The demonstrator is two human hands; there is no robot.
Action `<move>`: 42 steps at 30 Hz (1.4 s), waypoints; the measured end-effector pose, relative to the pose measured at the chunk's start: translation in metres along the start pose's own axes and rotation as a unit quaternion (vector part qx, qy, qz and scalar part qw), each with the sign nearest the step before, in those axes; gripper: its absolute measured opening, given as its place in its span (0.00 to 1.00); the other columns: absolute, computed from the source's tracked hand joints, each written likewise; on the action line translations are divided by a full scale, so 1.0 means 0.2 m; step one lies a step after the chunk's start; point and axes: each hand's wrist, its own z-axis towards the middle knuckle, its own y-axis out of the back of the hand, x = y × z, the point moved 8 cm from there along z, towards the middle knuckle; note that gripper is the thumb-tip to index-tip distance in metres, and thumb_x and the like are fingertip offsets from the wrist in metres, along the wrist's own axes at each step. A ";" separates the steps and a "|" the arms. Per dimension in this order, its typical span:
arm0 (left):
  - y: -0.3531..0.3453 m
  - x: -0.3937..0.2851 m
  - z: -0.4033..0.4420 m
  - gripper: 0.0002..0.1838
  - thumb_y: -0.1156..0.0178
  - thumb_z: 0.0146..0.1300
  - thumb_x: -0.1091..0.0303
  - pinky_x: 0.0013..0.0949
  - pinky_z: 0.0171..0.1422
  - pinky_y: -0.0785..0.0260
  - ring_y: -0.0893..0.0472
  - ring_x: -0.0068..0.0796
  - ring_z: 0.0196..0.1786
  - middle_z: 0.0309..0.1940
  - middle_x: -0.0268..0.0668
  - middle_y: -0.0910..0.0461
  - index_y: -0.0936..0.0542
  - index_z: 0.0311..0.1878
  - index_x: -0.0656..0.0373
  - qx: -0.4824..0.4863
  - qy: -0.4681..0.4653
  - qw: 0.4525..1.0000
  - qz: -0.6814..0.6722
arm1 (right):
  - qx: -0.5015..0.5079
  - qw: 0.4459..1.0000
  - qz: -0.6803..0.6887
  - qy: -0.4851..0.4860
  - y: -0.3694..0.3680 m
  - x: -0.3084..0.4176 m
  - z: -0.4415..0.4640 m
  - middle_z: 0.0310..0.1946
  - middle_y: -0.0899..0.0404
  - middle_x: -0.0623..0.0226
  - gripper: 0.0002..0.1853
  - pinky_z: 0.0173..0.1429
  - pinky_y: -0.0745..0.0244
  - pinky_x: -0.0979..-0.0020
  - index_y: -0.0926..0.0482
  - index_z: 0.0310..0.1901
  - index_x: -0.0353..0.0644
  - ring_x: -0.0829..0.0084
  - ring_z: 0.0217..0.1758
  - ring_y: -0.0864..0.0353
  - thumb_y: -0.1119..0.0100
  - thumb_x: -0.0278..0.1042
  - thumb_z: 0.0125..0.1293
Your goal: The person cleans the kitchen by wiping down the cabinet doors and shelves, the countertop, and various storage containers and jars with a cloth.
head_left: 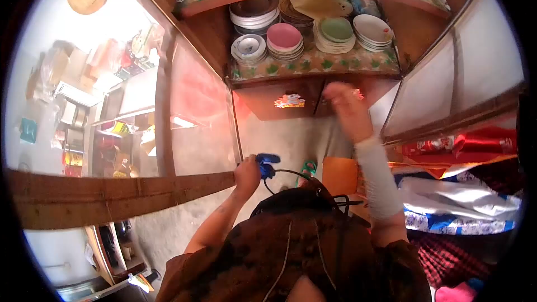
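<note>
My left hand [248, 174] is closed around a small blue object [267, 163], with a dark cord curving away beside it. Its exact kind is hidden by the fingers. That hand is also at the end of a wooden door edge [140, 194]; whether it grips the wood too I cannot tell. Blurred by motion, my right hand [348, 109] is raised before the lower doors [282, 102] of a wooden cabinet, its forearm in a white sleeve [377, 179]. On the shelf above stand stacked bowls and plates, among them a pink bowl [284, 34] and a green bowl [337, 30].
A glazed door [204, 89] stands swung out on the left, another [458, 67] on the right. An orange panel [340, 176] and folded fabrics [458, 198] lie at the right. Shelves with goods [114, 140] show at the left. A green sandal [307, 168] is on the floor.
</note>
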 end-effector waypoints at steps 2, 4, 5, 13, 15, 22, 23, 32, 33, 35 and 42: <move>0.07 -0.02 0.09 0.09 0.50 0.67 0.68 0.42 0.40 0.28 0.18 0.42 0.41 0.36 0.42 0.17 0.23 0.42 0.63 0.008 0.117 0.984 -0.138 | 0.111 0.989 -0.044 -0.090 -0.34 -0.49 -0.07 0.46 0.18 0.57 0.17 0.58 0.26 0.62 0.25 0.54 0.42 0.65 0.52 0.18 0.47 0.43 0.71; 0.03 -0.03 0.18 0.10 0.50 0.68 0.68 0.39 0.39 0.29 0.19 0.35 0.39 0.35 0.38 0.18 0.23 0.45 0.64 -0.017 0.132 0.943 -0.304 | 0.235 0.953 -0.099 -0.166 -0.63 -0.80 -0.21 0.45 0.18 0.55 0.19 0.58 0.26 0.63 0.24 0.54 0.45 0.60 0.51 0.18 0.45 0.48 0.69; 0.01 -0.02 0.21 0.11 0.50 0.69 0.69 0.35 0.38 0.30 0.21 0.28 0.37 0.33 0.35 0.20 0.23 0.48 0.64 -0.047 0.136 0.876 -0.460 | 0.243 0.951 -0.095 -0.166 -0.68 -0.86 -0.22 0.45 0.18 0.55 0.19 0.58 0.26 0.63 0.24 0.54 0.45 0.60 0.51 0.18 0.45 0.48 0.69; 0.04 0.19 0.27 0.19 0.54 0.72 0.61 0.30 0.48 0.26 0.19 0.29 0.47 0.46 0.37 0.19 0.27 0.60 0.59 -0.177 0.256 0.590 -0.745 | 0.177 0.969 0.028 -0.173 -0.51 -1.23 0.13 0.43 0.16 0.59 0.18 0.52 0.24 0.66 0.22 0.53 0.43 0.64 0.46 0.16 0.45 0.45 0.69; -0.25 0.35 0.39 0.19 0.54 0.72 0.61 0.33 0.48 0.25 0.19 0.30 0.44 0.46 0.38 0.20 0.31 0.63 0.55 -0.173 0.310 0.600 -0.717 | 0.162 0.964 0.082 -0.194 -0.45 -1.22 0.21 0.42 0.16 0.60 0.16 0.51 0.23 0.67 0.22 0.52 0.42 0.67 0.46 0.16 0.46 0.42 0.70; -0.10 0.19 1.24 0.17 0.52 0.68 0.71 0.37 0.55 0.31 0.23 0.37 0.47 0.47 0.45 0.21 0.27 0.58 0.66 -0.366 0.266 0.780 -0.433 | 0.130 0.960 0.080 -0.233 -0.19 -1.17 0.16 0.40 0.16 0.62 0.12 0.51 0.23 0.67 0.23 0.51 0.38 0.70 0.45 0.17 0.49 0.34 0.73; -0.15 0.19 1.37 0.18 0.52 0.69 0.70 0.36 0.56 0.32 0.23 0.39 0.48 0.49 0.47 0.21 0.28 0.59 0.66 -0.365 0.239 0.818 -0.375 | 0.105 0.959 0.089 -0.248 -0.14 -1.18 0.14 0.40 0.17 0.62 0.12 0.51 0.23 0.67 0.24 0.51 0.37 0.70 0.45 0.17 0.49 0.34 0.73; -0.51 -0.70 1.68 0.20 0.45 0.62 0.61 0.54 0.77 0.54 0.37 0.52 0.71 0.61 0.46 0.26 0.22 0.54 0.61 -0.094 -0.012 0.991 0.090 | 0.057 0.964 0.007 -0.259 0.15 -1.31 -0.14 0.43 0.19 0.59 0.12 0.51 0.22 0.66 0.26 0.53 0.38 0.69 0.46 0.18 0.52 0.33 0.75; -0.52 -0.82 1.66 0.19 0.45 0.62 0.63 0.55 0.76 0.53 0.36 0.52 0.70 0.59 0.47 0.25 0.22 0.55 0.61 -0.053 -0.032 0.995 0.078 | 0.054 0.963 0.007 -0.263 0.16 -1.33 -0.18 0.43 0.19 0.59 0.12 0.51 0.22 0.66 0.26 0.53 0.38 0.69 0.46 0.18 0.52 0.33 0.75; -0.52 -1.07 1.60 0.18 0.44 0.61 0.65 0.55 0.74 0.47 0.34 0.52 0.69 0.57 0.47 0.24 0.22 0.53 0.62 -0.148 -0.143 0.977 0.056 | 0.018 0.943 0.081 -0.323 0.15 -1.46 -0.30 0.41 0.20 0.61 0.13 0.50 0.23 0.67 0.27 0.54 0.39 0.69 0.44 0.19 0.52 0.35 0.75; -0.59 -1.77 1.80 0.24 0.42 0.61 0.67 0.51 0.71 0.41 0.33 0.50 0.68 0.62 0.48 0.27 0.28 0.61 0.63 -0.039 -0.295 0.940 -0.169 | -0.043 0.949 0.141 -0.279 0.20 -1.51 -0.46 0.43 0.20 0.62 0.15 0.51 0.24 0.70 0.27 0.56 0.38 0.69 0.47 0.19 0.50 0.37 0.74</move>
